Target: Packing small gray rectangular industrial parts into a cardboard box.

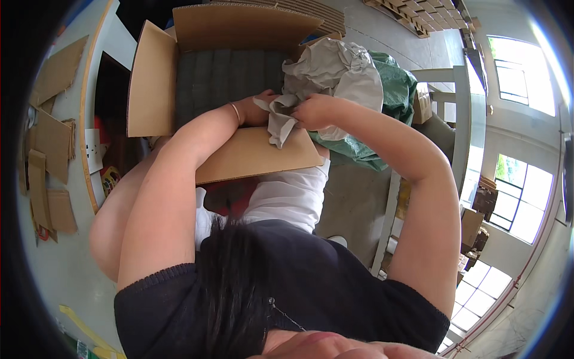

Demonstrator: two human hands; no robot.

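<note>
A cardboard box (152,90) stands in front of me with its flaps spread outward. Rows of grey, block-like items (224,78) fill it. My right hand (317,112) pinches a crumpled piece of grey packing paper (281,122) at the box's right side, over the near flap (257,157). At that paper's left edge is my left hand (258,109), closed against it, with its fingers partly hidden. A larger crumpled sheet of packing paper (353,72) lies just beyond my right hand, on a green plastic sack (391,90).
To the left, a table (54,263) carries torn cardboard pieces (54,143). Flattened cardboard (317,15) is stacked behind the box. A pale frame (460,113) stands to the right, and a wooden pallet (418,18) lies on the floor at the far right.
</note>
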